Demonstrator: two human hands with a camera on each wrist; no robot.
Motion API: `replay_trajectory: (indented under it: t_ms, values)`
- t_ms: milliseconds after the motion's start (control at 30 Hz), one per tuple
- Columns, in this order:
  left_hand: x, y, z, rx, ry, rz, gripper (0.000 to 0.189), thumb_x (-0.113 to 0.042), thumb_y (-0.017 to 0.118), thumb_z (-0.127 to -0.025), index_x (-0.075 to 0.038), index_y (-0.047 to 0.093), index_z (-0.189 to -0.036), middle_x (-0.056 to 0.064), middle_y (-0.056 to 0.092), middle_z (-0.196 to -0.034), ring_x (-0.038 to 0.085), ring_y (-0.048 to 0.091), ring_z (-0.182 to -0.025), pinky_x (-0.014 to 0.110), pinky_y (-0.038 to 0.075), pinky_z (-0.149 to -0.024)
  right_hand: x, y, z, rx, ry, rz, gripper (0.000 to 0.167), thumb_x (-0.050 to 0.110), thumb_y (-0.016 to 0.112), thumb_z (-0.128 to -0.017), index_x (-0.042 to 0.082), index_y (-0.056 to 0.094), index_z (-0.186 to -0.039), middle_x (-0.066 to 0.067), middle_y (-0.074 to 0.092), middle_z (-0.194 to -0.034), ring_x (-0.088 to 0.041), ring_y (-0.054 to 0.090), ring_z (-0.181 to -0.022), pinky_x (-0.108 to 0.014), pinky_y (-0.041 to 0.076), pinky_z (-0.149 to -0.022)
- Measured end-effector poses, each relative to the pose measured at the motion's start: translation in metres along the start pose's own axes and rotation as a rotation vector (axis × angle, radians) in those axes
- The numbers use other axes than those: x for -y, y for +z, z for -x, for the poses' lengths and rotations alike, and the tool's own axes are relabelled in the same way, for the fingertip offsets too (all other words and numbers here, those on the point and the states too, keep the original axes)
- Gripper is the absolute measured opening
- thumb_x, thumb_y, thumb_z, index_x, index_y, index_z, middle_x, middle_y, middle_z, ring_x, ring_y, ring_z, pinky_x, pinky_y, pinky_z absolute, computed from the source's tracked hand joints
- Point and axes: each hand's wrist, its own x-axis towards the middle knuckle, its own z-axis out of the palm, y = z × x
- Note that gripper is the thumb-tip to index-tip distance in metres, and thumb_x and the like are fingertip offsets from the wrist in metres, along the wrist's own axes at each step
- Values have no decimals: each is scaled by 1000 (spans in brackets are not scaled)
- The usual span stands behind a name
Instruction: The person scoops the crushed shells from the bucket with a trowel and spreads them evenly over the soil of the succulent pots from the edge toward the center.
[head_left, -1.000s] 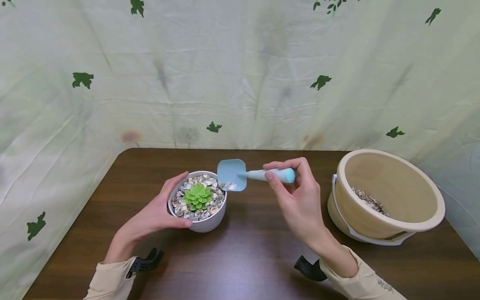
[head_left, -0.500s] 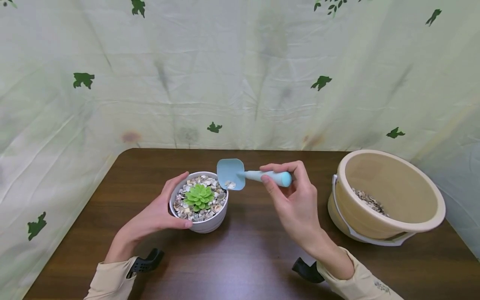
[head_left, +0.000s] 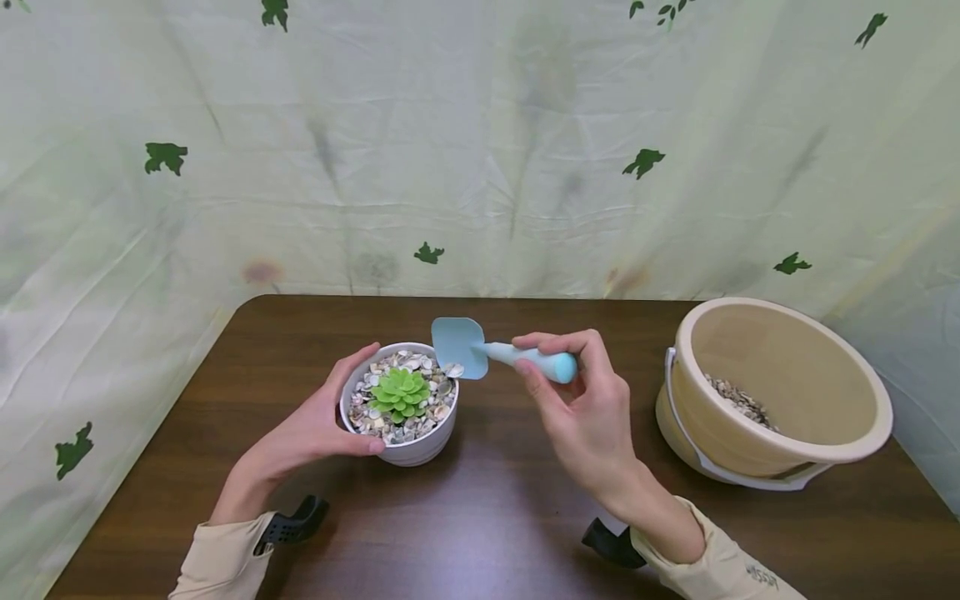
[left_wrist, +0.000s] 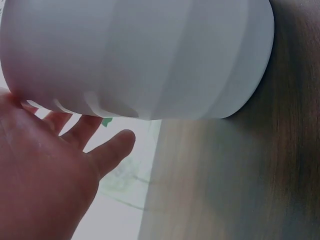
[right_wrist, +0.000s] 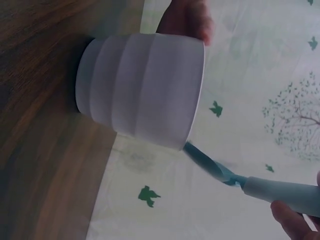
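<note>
My left hand (head_left: 311, 427) grips a white ridged flowerpot (head_left: 417, 452) from its left side, thumb on the near rim and fingers toward the far rim. A green succulent (head_left: 401, 394) sits in the middle of the pot, ringed by small shells and pebbles (head_left: 406, 429). With thumb and fingers, my right hand (head_left: 588, 417) pinches the handle of a light blue garden trowel (head_left: 459, 347). Its blade slants over the pot's right rim, with a few pale shells at its lower corner. In the right wrist view the blade's tip meets the rim of the pot (right_wrist: 145, 90).
A beige bucket (head_left: 780, 454) with a white handle stands at the right of the brown table (head_left: 465, 533), a heap of shell bits (head_left: 741, 402) inside it. Behind the table hangs a pale curtain (head_left: 480, 150) with green leaf prints.
My right hand has shifted slightly left and down, tilting the trowel more toward the pot. Fewer shells lie on the blade. My left hand keeps its hold, and the pot has barely moved.
</note>
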Motion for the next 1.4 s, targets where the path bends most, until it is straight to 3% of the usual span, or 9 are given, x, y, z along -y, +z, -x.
replay_trajectory:
  t_ms: [267,467,567,700,867,1100,1233,1400]
  values:
    - [0,0,0,0,-3,-33,106,-18,85,-73,-31,20,-155,8,23,-153,31,30,-132,36,38,-97,-1,1,3,6,-109,-3,32,-23,69,-77,-9,50,-99,-15,69,-108,-27,68,-94,-30,55,-75]
    - [-1,0,-1,-1,1,-48,107,-19,85,-72,-30,19,-156,9,22,-153,33,29,-133,49,35,-98,-1,0,4,9,-129,-24,32,-23,69,-77,-10,50,-100,-17,69,-109,-29,67,-97,-32,55,-77]
    - [-1,0,-1,-5,9,-47,108,-17,86,-72,-30,20,-156,9,22,-153,32,29,-133,41,36,-99,-2,-2,3,0,-117,-38,30,-22,68,-79,-11,49,-100,-17,68,-110,-30,67,-98,-30,55,-76]
    - [0,0,-1,-3,23,-18,109,-14,87,-71,-28,20,-156,9,24,-153,31,31,-132,24,37,-96,-5,-6,0,-30,-45,-101,29,-22,64,-82,-12,47,-103,-19,67,-110,-31,65,-97,-27,54,-76]
    - [0,1,-1,5,24,23,108,-11,86,-72,-27,19,-156,11,26,-152,33,35,-128,23,40,-93,-9,-16,-5,-81,112,-190,24,-11,62,-90,-10,47,-109,-22,66,-111,-29,63,-92,-27,52,-77]
    - [1,1,-1,4,26,22,108,-11,85,-72,-27,19,-156,11,27,-151,34,36,-127,23,40,-93,-11,-33,-16,-167,339,-355,23,1,63,-94,-4,48,-111,-24,66,-112,-33,66,-100,-47,51,-86]
    - [1,1,-1,6,26,23,108,-11,85,-72,-27,20,-156,11,27,-151,33,35,-127,23,40,-93,-10,-45,-21,-216,385,-431,21,-1,63,-94,-6,49,-109,-24,67,-109,-33,66,-102,-47,51,-85]
    - [0,0,-1,6,25,22,107,-11,85,-72,-26,20,-156,11,26,-152,33,35,-128,23,39,-93,-5,-62,-25,-264,366,-500,19,-6,62,-92,-11,53,-108,-22,63,-104,-37,65,-103,-46,51,-83]
